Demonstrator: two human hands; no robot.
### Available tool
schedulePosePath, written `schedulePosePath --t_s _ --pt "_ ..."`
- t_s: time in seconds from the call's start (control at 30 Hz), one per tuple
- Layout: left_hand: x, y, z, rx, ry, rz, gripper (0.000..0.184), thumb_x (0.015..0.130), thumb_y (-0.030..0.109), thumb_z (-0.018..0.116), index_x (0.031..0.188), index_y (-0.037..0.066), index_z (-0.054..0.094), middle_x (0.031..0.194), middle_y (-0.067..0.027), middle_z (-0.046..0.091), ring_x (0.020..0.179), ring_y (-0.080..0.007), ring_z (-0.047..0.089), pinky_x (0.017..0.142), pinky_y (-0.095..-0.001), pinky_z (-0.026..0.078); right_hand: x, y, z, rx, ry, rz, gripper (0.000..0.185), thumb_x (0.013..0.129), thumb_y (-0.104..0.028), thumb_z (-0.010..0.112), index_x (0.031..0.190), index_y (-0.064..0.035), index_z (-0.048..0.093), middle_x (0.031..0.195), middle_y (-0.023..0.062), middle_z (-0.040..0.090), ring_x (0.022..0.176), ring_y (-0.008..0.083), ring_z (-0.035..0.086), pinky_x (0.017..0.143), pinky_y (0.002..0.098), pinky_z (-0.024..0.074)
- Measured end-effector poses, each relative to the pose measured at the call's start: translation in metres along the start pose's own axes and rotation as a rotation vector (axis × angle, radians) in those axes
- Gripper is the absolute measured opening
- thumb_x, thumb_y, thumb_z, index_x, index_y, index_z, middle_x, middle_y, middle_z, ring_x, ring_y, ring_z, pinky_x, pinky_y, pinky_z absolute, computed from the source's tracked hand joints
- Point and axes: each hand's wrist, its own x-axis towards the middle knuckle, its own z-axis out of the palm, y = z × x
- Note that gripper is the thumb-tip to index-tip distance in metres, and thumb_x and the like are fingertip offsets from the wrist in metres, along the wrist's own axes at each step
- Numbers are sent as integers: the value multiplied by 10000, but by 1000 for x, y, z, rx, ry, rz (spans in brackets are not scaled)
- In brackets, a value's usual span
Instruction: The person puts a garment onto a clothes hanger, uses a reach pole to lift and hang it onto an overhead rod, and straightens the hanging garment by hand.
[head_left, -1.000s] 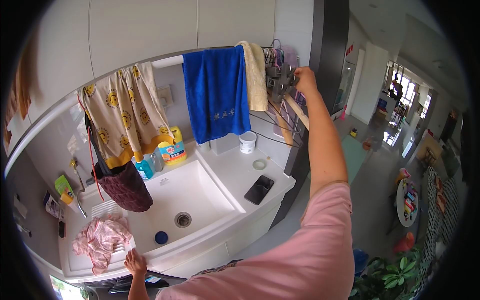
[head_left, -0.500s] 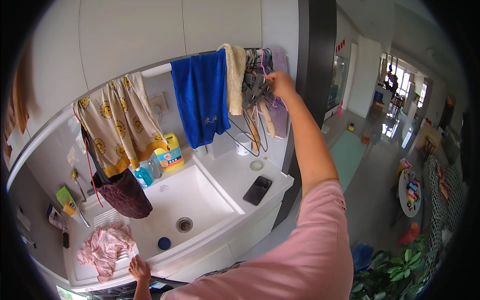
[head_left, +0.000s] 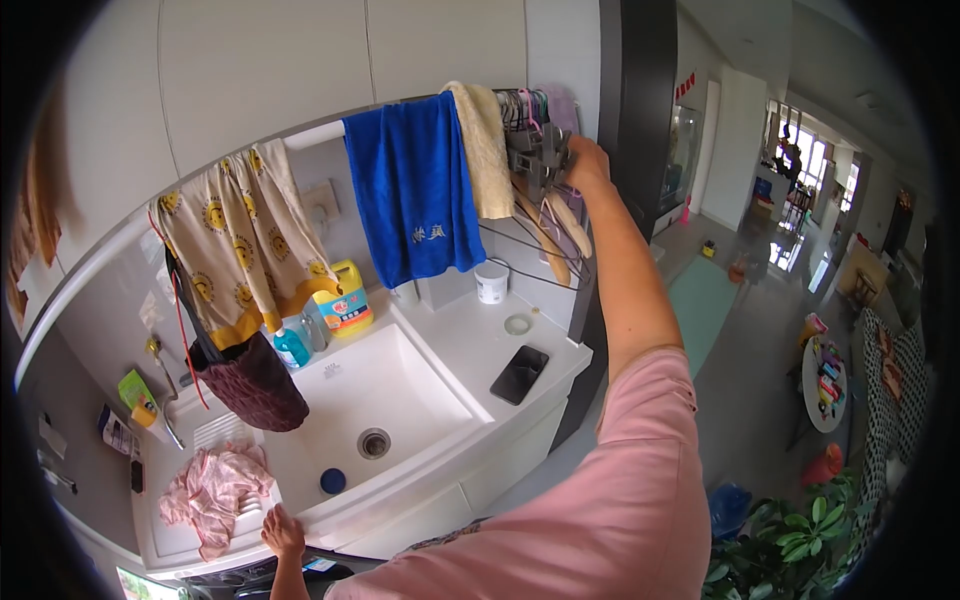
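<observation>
My right hand (head_left: 588, 163) is raised at the right end of the rail, its fingers closed on a grey clip hanger (head_left: 540, 155) in a bunch of hangers. Wooden and wire hangers swing below it. Beside the bunch hang a cream towel (head_left: 482, 150) and a blue towel (head_left: 410, 190). My left hand (head_left: 283, 532) rests on the front edge of the sink counter, fingers stretched out and holding nothing. Just behind it, a crumpled pink garment (head_left: 215, 495) lies on the ribbed washboard. The tips of my right fingers are partly hidden.
A white sink (head_left: 420, 400) holds a drain and a blue round lid (head_left: 332, 481). Patterned trousers (head_left: 235, 240) and a dark brown cloth bag (head_left: 255, 385) hang over it. Detergent bottles (head_left: 345, 300) line the back. A phone (head_left: 519, 375) and white cup (head_left: 491, 282) stand on the right counter.
My right hand has moved right along the rail, and the hangers have swung and tilted with it. The blue and cream towels have shifted right. My left hand stays on the edge.
</observation>
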Motion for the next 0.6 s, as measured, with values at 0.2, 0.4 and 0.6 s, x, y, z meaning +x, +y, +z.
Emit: schedulePosePath --t_s 0.2,0.4,0.6 --pt "1 -6 4 -11 2 5 479 703 281 449 1140 109 356 1156 -89 382 1069 -254 343 858 -435 266 -4 11 8 43 68 -41 138 639 -92 522 761 -105 585 826 127 566 821 287 534 689 355 430" --pt "1 -2 2 -4 -8 -8 484 702 294 444 1139 106 357 1151 -97 388 1065 -262 347 854 -436 268 11 10 5 -205 205 -326 79 650 -71 509 681 -95 578 789 119 554 739 280 551 648 373 441" --pt "-1 -6 5 -5 -7 6 498 710 299 450 1158 108 345 1163 -96 380 1072 -260 343 854 -438 270 6 8 -11 -113 120 -170 88 625 -59 520 710 -70 540 787 132 537 728 317 535 632 384 427"
